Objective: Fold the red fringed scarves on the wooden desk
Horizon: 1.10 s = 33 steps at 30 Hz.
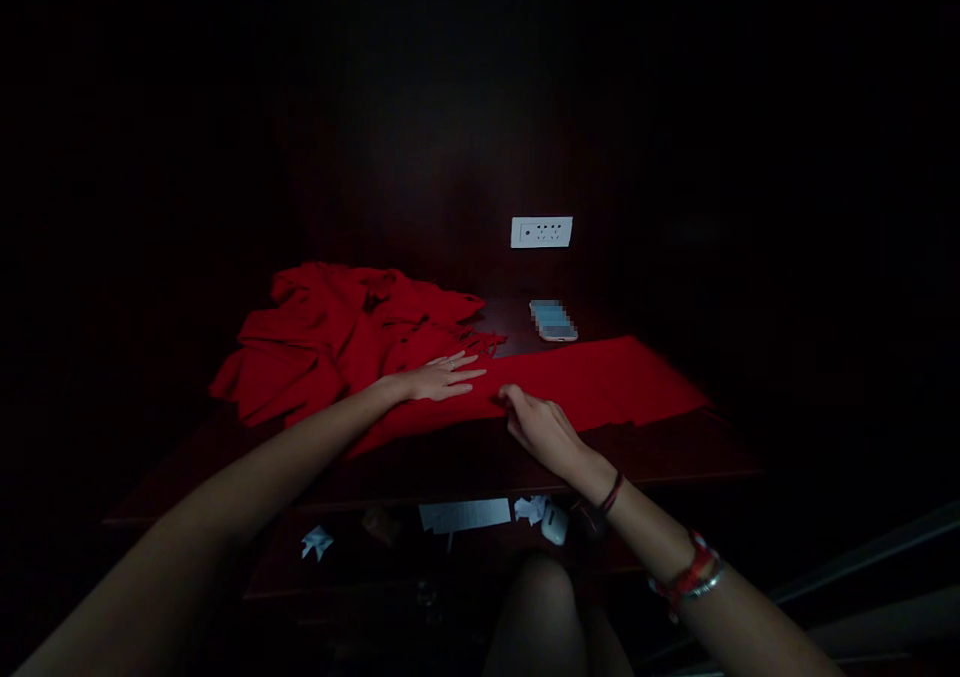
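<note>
A red fringed scarf (592, 382) lies over the dark tabletop, bunched in loose folds on the left and spread in a flat band to the right. My left hand (439, 378) rests palm down on it, open, with fingers stretched to the right and a ring on one. Close by on the right, my right hand (544, 427) is at the band's near side with its fingers curled closed. Whether cloth is pinched in those fingers is hidden. Fringe threads show at the edge of the bunched part, just beyond my left hand.
Behind the band lies a phone (553, 321), below a white wall socket (541, 232). On a lower shelf under the tabletop edge are crumpled paper (317, 542), a printed sheet (465, 515) and a small white case (554, 524). The surroundings are very dark.
</note>
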Each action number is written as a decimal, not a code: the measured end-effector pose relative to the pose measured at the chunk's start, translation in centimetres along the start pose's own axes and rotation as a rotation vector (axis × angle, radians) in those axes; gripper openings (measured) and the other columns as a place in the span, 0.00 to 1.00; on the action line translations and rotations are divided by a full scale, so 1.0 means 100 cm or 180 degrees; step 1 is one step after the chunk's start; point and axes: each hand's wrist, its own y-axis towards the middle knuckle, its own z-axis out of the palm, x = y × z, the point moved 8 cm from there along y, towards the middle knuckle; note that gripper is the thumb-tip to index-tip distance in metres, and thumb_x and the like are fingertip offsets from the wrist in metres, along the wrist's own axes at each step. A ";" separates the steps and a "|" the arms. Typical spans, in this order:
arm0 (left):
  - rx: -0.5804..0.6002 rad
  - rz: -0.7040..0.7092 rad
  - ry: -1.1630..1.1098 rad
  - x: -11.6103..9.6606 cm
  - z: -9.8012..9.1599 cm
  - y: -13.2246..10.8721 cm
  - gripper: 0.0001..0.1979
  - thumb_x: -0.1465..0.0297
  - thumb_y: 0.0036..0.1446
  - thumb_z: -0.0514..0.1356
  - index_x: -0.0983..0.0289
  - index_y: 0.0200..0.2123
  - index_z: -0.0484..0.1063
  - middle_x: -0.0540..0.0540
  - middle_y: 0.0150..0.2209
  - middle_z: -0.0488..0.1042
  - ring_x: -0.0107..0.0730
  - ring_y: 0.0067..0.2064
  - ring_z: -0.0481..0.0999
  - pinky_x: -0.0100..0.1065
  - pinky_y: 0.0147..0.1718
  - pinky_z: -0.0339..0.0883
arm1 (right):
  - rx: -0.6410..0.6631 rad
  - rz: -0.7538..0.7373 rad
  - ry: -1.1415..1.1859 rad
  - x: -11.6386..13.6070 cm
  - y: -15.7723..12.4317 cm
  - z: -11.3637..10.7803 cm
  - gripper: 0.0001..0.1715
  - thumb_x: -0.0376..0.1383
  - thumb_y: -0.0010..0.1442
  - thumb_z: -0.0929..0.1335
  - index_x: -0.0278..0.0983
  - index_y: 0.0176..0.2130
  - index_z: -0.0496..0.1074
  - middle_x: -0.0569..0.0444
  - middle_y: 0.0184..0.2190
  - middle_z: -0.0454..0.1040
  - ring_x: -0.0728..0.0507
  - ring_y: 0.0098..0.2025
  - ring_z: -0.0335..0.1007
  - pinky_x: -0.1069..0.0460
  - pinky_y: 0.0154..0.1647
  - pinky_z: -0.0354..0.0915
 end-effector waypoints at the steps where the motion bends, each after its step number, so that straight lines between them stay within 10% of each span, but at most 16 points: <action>1: 0.0129 -0.0100 -0.0088 0.003 0.005 -0.001 0.23 0.58 0.56 0.44 0.53 0.54 0.48 0.51 0.58 0.42 0.41 0.58 0.41 0.41 0.51 0.41 | -0.0024 -0.0034 -0.0022 0.002 0.001 0.000 0.18 0.29 0.54 0.58 0.36 0.46 0.55 0.50 0.37 0.68 0.48 0.38 0.65 0.56 0.32 0.56; 9: -0.0547 -0.0172 -0.0548 0.010 -0.026 0.019 0.14 0.66 0.54 0.49 0.62 0.40 0.69 0.54 0.44 0.66 0.30 0.46 0.62 0.28 0.46 0.51 | -0.0167 -0.0555 -0.0986 0.026 0.005 0.006 0.08 0.30 0.56 0.59 0.38 0.36 0.64 0.54 0.30 0.66 0.49 0.28 0.62 0.55 0.27 0.53; 16: -0.0303 -0.0709 -0.1281 0.043 -0.026 0.034 0.09 0.70 0.42 0.58 0.66 0.31 0.70 0.47 0.23 0.67 0.25 0.26 0.63 0.24 0.26 0.54 | -0.0602 -0.0534 -0.1088 0.030 -0.012 -0.002 0.07 0.29 0.55 0.60 0.36 0.32 0.66 0.54 0.27 0.66 0.47 0.31 0.59 0.53 0.32 0.53; 22: -0.0425 -0.0564 -0.1519 0.041 -0.028 0.037 0.08 0.69 0.48 0.52 0.66 0.23 0.68 0.48 0.23 0.67 0.26 0.30 0.64 0.25 0.32 0.54 | -0.0509 -0.0106 -0.0702 0.020 -0.017 -0.006 0.11 0.29 0.56 0.58 0.38 0.36 0.66 0.55 0.28 0.65 0.50 0.28 0.60 0.56 0.28 0.53; 33: -0.0545 -0.0988 -0.2780 0.033 -0.037 0.032 0.14 0.69 0.44 0.56 0.66 0.37 0.68 0.51 0.33 0.70 0.29 0.36 0.67 0.27 0.36 0.57 | -0.0439 0.0060 -0.0793 0.020 -0.008 -0.003 0.09 0.30 0.55 0.58 0.39 0.35 0.65 0.55 0.26 0.66 0.49 0.28 0.62 0.56 0.28 0.54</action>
